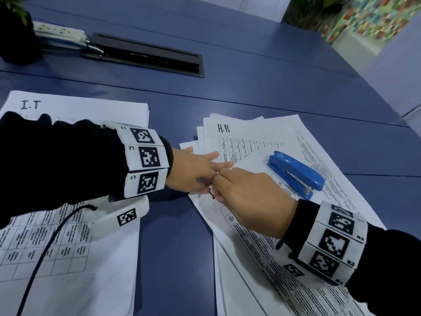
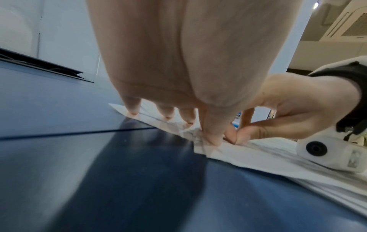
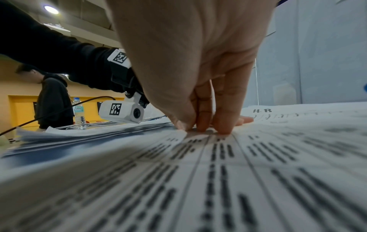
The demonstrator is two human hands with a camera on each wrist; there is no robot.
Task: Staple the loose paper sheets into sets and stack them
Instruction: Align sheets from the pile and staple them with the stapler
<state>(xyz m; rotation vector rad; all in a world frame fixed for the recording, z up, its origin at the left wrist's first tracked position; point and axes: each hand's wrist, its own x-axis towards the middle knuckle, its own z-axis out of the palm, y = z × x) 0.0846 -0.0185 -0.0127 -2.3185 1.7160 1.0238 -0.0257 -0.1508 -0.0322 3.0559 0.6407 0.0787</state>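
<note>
A fanned pile of printed sheets headed H.R [image 1: 246, 137] lies on the blue table [image 1: 250, 83], right of centre. A blue stapler [image 1: 296, 174] rests on these sheets, and no hand touches it. My left hand [image 1: 218, 160] lies flat with straight fingers [image 2: 166, 113] pressing the pile's near-left edge. My right hand [image 1: 218, 185] presses its thumb and fingertips [image 3: 224, 128] onto the corner of the top sheets [image 1: 205, 204], right beside the left hand. A small dark mark shows at that corner. A second pile, headed I.T [image 1: 79, 106], lies under my left forearm.
A black cable hatch [image 1: 148, 55], a white power strip [image 1: 59, 30] and a dark plant pot [image 1: 16, 37] sit at the table's far left. A black cable [image 1: 45, 247] runs over the I.T pile. In the right wrist view a person [image 3: 53, 100] stands beyond a water bottle [image 3: 79, 113].
</note>
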